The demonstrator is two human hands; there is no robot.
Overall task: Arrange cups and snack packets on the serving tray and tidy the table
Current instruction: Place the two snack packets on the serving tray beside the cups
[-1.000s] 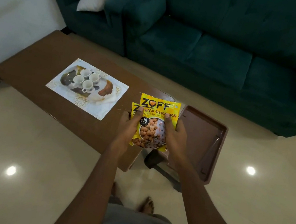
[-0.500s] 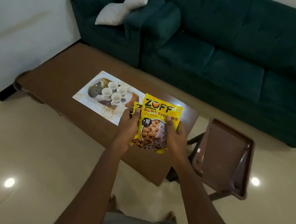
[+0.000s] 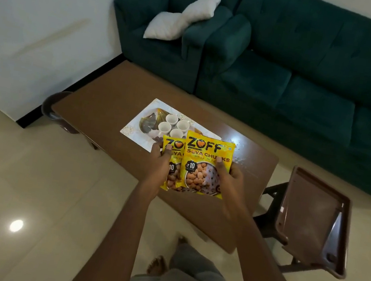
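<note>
From where I stand, starting at the nine o'clock end of the brown desk [image 3: 103, 103], the printed serving tray [image 3: 139, 133] lies flat with four white cups [image 3: 173, 125] clustered on it, and it sits further toward the middle of the scene than a second ago, because the person has swung round to face it. Next along, the left hand [image 3: 159, 167] has its grip closed on the rear snack packet [image 3: 171, 162], thumb pressed on the yellow front. At its three o'clock side the right hand [image 3: 230, 181] pinches the front snack packet [image 3: 204, 165] the same way. A moment back the two packets were stacked almost square; now they are fanned apart, held above the near edge of the tray, so I judge they are about to be laid beside the cups. Far out at three o'clock a brown plastic chair [image 3: 313, 216] stands clear of the desk. The rear packet is half covered by the front one, the fourth cup is partly hidden behind the packets, and I cannot tell whether the packets touch the tray.
</note>
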